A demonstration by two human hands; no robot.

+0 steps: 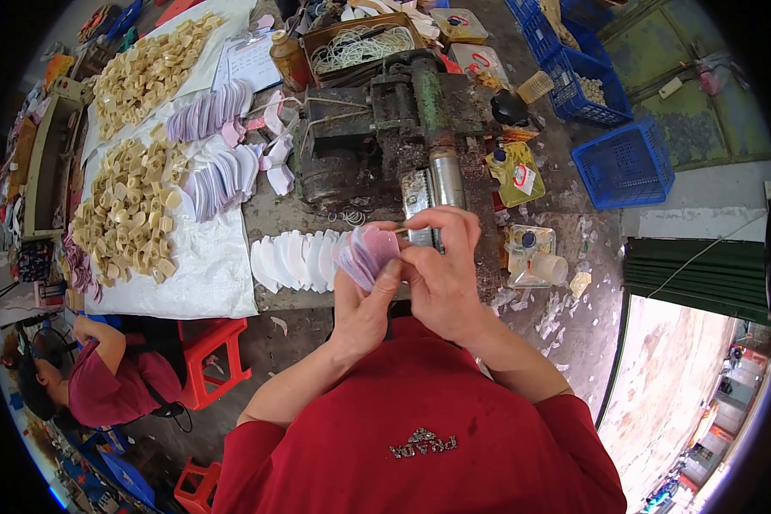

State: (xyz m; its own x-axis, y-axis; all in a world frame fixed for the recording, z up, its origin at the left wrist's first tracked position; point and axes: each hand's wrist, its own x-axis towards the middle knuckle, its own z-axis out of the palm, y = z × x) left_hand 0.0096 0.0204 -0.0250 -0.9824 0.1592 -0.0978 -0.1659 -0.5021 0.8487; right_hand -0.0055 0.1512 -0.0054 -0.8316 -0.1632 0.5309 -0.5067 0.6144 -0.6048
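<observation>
As we watch, the left hand pinches a fanned stack of lilac and pink pieces right of the pale row; its long edges slant far-left to near-right, pink face rightward. The right hand bends its fingers beside a thin brown stick; pinching it, we can't tell.

Left hand holding fanned pink pieces; right hand beside.

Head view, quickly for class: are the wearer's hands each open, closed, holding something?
Left hand: closed, holding a stack of pink and lilac pieces.
Right hand: fingers curled beside the stack; their grip cannot be told.
</observation>
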